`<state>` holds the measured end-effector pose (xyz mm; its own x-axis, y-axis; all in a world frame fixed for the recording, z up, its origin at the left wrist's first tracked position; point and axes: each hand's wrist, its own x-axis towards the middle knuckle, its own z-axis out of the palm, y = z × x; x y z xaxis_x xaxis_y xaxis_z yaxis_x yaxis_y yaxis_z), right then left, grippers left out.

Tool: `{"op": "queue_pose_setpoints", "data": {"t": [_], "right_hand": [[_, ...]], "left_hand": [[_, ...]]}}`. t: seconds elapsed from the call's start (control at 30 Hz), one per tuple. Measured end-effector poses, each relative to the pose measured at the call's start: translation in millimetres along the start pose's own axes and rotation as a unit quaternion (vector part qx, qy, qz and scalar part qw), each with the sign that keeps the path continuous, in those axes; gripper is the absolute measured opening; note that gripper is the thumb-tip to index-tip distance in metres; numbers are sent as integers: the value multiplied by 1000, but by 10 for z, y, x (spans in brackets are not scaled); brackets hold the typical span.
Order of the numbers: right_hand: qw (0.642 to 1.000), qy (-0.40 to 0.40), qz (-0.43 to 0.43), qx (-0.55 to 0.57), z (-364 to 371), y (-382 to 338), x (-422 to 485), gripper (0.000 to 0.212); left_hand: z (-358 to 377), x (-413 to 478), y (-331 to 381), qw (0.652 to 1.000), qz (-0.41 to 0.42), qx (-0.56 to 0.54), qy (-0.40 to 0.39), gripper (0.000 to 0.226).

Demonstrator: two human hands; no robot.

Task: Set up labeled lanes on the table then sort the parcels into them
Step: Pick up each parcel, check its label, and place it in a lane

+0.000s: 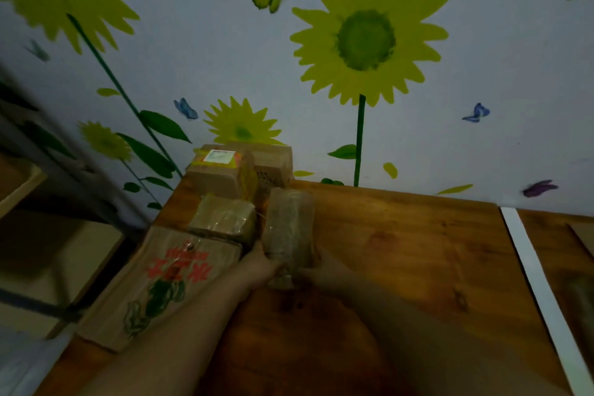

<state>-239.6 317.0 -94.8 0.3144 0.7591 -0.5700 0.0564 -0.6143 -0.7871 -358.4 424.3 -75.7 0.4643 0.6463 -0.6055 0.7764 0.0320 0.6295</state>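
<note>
- The left hand (260,262) and right hand (321,267) clasp the near end of a tape-wrapped brown parcel (289,228) at the wooden table (401,251).
- Other parcels (223,219) crowd its nine-to-eleven o'clock side; a white strip (540,286) lies at three o'clock.

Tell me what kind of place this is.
Likely a home room or small shop used for sorting post: sunflower stickers on the wall, a wooden table, taped cardboard parcels stacked at its corner.

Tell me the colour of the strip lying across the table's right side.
White; the strip shows best in the head view.
</note>
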Motion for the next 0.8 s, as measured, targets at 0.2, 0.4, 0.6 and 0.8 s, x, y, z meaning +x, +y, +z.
{"op": "queue_pose_setpoints", "data": {"t": [0.2, 0.4, 0.6, 0.8], "right_hand": [[994, 34, 40, 97, 76, 97, -34, 84], [989, 90, 38, 111, 173, 149, -428, 57], [989, 96, 29, 111, 488, 378, -734, 56], [980, 142, 46, 131, 513, 349, -1007, 64]], "left_hand": [[-30, 112, -114, 998, -31, -28, -46, 43], [105, -213, -221, 990, -31, -86, -108, 47], [269, -328, -484, 985, -26, -127, -112, 60], [225, -589, -514, 980, 0, -166, -112, 61]]}}
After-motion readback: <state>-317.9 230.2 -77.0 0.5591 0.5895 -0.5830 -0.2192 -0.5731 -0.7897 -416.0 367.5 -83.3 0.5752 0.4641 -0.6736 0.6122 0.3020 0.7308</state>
